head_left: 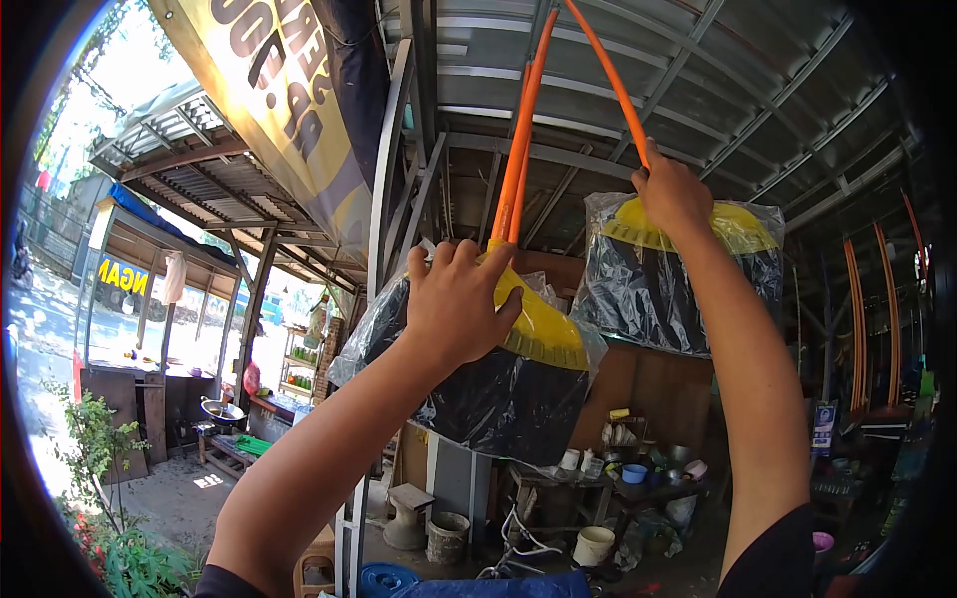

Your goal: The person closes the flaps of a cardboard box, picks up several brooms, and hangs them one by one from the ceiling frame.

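Two brooms with black bristles, yellow caps and orange handles hang upright in front of me, their heads wrapped in clear plastic. My left hand (459, 304) is closed over the yellow cap of the left broom (543, 334), just below its handle, with the thumb to the right. Another orange handle stands close behind that one. Higher up, my right hand (673, 194) grips the right broom (688, 289) where its orange handle meets the cap. The palms and some fingertips are hidden from view. The handles run up towards the metal roof.
A grey metal post (389, 179) stands left of the brooms, beside a hanging printed banner (289, 110). Below are a bicycle handlebar (518, 538), a white bucket (594, 546) and a cluttered table (558, 478). More long poles (854, 319) stand at right.
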A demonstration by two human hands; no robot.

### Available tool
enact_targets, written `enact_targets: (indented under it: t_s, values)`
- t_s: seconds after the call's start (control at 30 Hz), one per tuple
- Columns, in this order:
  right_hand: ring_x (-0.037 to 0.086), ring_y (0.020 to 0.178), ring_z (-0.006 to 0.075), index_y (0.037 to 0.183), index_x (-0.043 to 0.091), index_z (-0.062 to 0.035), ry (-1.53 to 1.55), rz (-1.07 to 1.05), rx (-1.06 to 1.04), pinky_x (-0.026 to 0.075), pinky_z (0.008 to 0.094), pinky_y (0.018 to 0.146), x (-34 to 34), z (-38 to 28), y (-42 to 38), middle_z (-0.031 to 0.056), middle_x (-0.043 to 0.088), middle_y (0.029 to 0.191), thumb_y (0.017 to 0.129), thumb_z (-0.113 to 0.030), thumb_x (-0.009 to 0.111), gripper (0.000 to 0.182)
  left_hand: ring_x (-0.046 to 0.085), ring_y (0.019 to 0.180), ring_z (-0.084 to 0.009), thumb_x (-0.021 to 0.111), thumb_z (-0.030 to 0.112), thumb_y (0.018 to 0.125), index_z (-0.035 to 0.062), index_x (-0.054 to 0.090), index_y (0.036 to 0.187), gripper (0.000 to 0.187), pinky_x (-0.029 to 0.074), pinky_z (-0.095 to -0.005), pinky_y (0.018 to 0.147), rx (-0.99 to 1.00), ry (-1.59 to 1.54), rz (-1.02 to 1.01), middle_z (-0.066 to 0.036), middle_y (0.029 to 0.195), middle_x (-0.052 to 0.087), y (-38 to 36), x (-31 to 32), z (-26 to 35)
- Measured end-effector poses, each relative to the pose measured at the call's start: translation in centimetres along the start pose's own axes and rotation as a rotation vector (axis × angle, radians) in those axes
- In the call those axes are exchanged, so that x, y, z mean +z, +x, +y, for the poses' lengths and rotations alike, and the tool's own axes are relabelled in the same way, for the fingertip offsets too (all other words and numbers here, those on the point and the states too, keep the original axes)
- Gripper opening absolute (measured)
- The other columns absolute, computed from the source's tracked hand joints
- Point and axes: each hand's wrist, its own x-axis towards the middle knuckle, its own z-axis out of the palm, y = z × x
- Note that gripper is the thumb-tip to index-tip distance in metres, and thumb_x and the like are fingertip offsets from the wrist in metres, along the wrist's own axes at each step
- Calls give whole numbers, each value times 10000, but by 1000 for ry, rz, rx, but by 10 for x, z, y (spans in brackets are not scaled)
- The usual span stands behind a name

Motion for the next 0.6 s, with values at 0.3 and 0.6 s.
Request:
enact_targets:
  t_s: [0.3, 0.6]
  values:
    - [632, 970, 292, 1415, 350, -221, -30, -13, 5, 515, 439, 791, 13, 12, -16, 105, 642, 1069, 899, -361, 523, 562, 530, 975, -244, 580, 367, 820, 220, 539, 1207, 417, 296, -461, 888, 2, -17, 34, -58, 926, 552, -1, 5, -3]
    - [625, 949, 295, 1418, 342, -215, 17, -45, 40, 507, 444, 774, 35, 38, -60, 110, 642, 1025, 893, -351, 515, 570, 472, 1105, -272, 582, 363, 813, 189, 509, 1259, 484, 253, -499, 972, 4, -70, -6, -117, 1087, 536, -10, 27, 12]
